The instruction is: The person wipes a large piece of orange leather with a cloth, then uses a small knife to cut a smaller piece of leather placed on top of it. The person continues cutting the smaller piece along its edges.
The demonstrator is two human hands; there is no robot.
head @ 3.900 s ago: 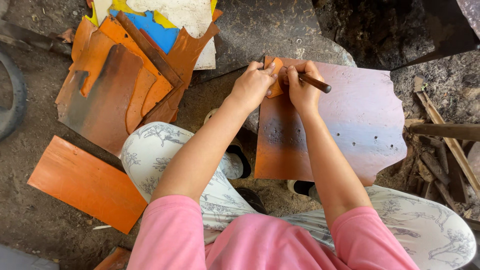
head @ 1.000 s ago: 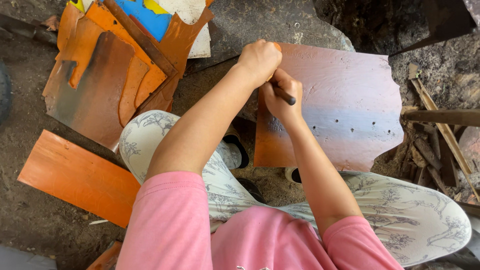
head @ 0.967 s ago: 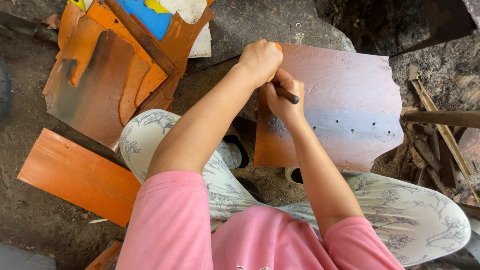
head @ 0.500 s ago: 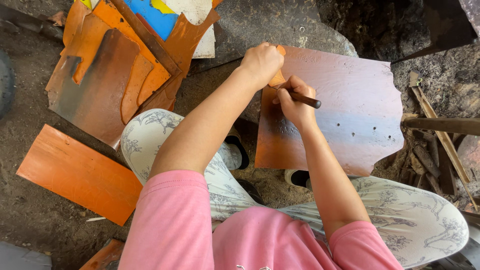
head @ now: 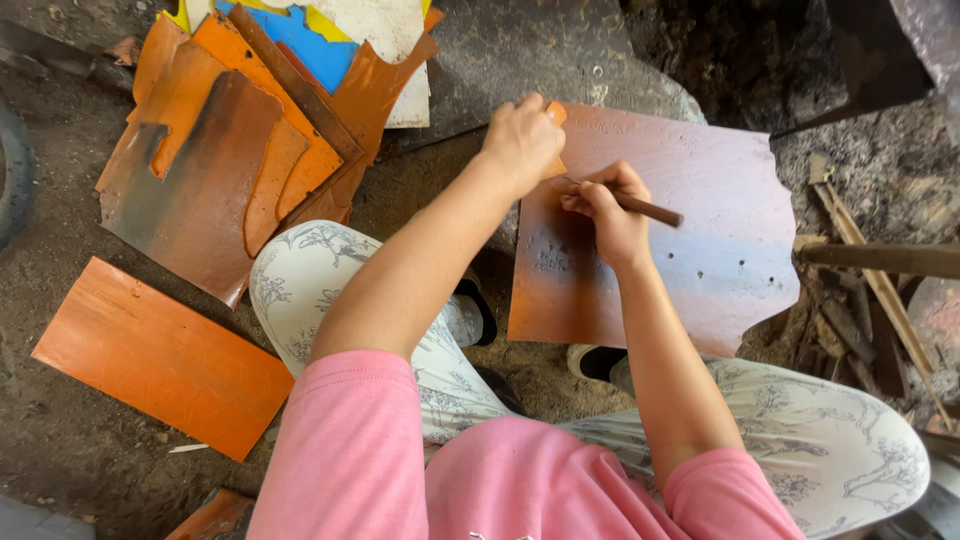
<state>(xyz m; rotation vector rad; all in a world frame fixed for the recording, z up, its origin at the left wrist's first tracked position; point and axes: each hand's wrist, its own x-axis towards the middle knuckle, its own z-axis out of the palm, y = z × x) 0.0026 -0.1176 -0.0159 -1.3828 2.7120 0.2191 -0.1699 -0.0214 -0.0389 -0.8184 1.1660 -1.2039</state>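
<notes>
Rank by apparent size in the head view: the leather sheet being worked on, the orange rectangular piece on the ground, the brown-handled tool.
1. Leather sheet, largest.
2. Orange rectangular piece, clearly smaller.
3. Brown-handled tool in the right hand, smallest; partly hidden by the fingers.

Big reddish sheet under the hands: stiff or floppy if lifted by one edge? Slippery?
The reddish sheet lies flat with clean cut edges, so it is probably fairly stiff, perhaps sagging a little if lifted by one edge. Its matte, mottled face looks grippy rather than slick. The left hand pins its corner while the right hand works a stick on it, so it may slide when pushed.
</notes>
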